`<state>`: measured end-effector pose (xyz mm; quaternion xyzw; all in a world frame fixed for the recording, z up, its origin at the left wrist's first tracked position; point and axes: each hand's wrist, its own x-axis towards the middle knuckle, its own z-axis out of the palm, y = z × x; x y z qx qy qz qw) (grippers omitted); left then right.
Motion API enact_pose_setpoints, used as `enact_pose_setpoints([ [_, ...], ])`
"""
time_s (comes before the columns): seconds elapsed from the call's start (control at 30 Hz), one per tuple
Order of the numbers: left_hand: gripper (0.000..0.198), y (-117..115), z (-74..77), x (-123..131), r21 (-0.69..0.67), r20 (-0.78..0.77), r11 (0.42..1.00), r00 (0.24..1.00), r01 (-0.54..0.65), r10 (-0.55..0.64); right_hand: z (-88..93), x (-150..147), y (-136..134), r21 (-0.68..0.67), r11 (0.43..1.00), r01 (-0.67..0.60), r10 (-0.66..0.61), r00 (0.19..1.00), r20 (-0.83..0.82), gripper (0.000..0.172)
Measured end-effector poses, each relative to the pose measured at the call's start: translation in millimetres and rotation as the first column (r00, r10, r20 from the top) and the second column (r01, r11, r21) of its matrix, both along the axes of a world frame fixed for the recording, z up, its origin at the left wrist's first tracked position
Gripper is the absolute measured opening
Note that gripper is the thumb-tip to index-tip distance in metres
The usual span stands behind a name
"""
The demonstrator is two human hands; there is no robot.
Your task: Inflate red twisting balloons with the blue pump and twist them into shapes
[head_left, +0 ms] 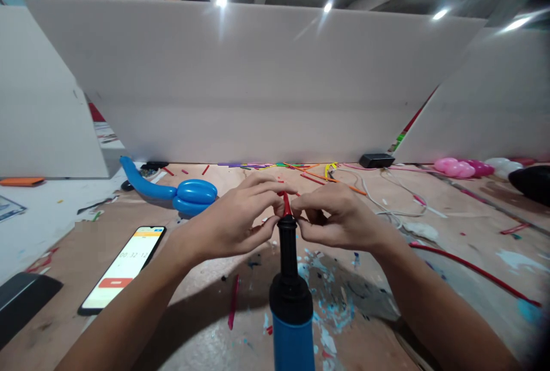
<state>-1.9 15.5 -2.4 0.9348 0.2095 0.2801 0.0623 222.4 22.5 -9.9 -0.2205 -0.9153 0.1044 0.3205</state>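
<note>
Near left: phone, face up, likely for reading timer. Farther: blue balloon. Centre: left hand, fingers curled in at red cone atop pump; right hand mirrors, seemingly steadying cone; cannot tell whether either pinches it.

A blue pump, black collar and slim black neck, neck end uppermost before me, red tapering piece at its tip, partly hidden from me
</note>
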Motion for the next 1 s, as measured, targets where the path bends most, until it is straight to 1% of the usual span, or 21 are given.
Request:
enact_pose_setpoints([
  [0.2,0.008,-4,3.7,0,0.005,-0.007,1.000,1.000,0.022,-0.022,2.3,1,-2,0.001,0.999,-0.037,0.037,0.999,-0.011,0.013],
  [0.33,0.008,-5,4.8,1,0.009,-0.009,1.000,1.000,0.024,-0.024,1.5,0,-3,0.019,1.000,-0.022,0.023,1.000,-0.020,0.011],
  [0.43,0.009,-4,3.5,0,0.001,-0.012,1.000,1.000,0.003,-0.003,-2.2,-1,-1,0.034,0.999,0.014,-0.012,0.999,-0.053,0.010],
  [0.6,0.010,4,-2.0,-3,-0.024,0.013,0.996,0.996,-0.088,0.089,-9.3,-3,8,0.059,0.997,0.056,-0.053,0.998,-0.037,0.006],
  [0.67,0.012,6,-2.8,-3,-0.040,0.061,0.986,0.985,-0.161,0.163,-10.9,-4,10,0.063,0.996,0.070,-0.068,0.997,-0.037,0.009],
  [0.73,0.019,6,-3.0,-2,-0.097,0.091,0.961,0.960,-0.257,0.266,-12.1,-5,11,0.054,0.995,0.085,-0.083,0.996,-0.034,0.011],
  [0.8,0.033,7,-4.4,1,-0.224,0.043,0.923,0.943,-0.312,0.329,-13.1,-5,11,0.054,0.994,0.098,-0.096,0.995,-0.032,0.010],
  [0.83,0.038,7,-6.3,4,-0.314,0.003,0.900,0.947,-0.303,0.320,-13.7,-6,11,0.056,0.993,0.102,-0.100,0.994,-0.032,0.010],
  [0.87,0.040,8,-9.4,7,-0.419,-0.023,0.868,0.959,-0.265,0.281,-14.3,-6,11,0.058,0.993,0.106,-0.104,0.994,-0.037,0.010],
  [0.9,0.041,9,-13.6,11,-0.534,-0.010,0.822,0.973,-0.200,0.230,-15.0,-6,11,0.052,0.992,0.112,-0.110,0.993,-0.041,0.009],
  [0.93,0.041,10,-19.0,15,-0.649,0.041,0.752,0.982,-0.115,0.186,-15.6,-6,12,0.035,0.992,0.121,-0.119,0.992,-0.036,0.009],
  [0.97,0.042,11,-25.4,20,-0.753,0.119,0.658,0.980,-0.017,0.162,-16.0,-5,13,0.004,0.991,0.130,-0.130,0.991,-0.025,0.009],
  [1.0,0.043,12,-32.6,24,-0.839,0.208,0.539,0.961,0.081,0.179,-16.3,-5,15,-0.040,0.989,0.143,-0.143,0.990,-0.008,0.009],
])
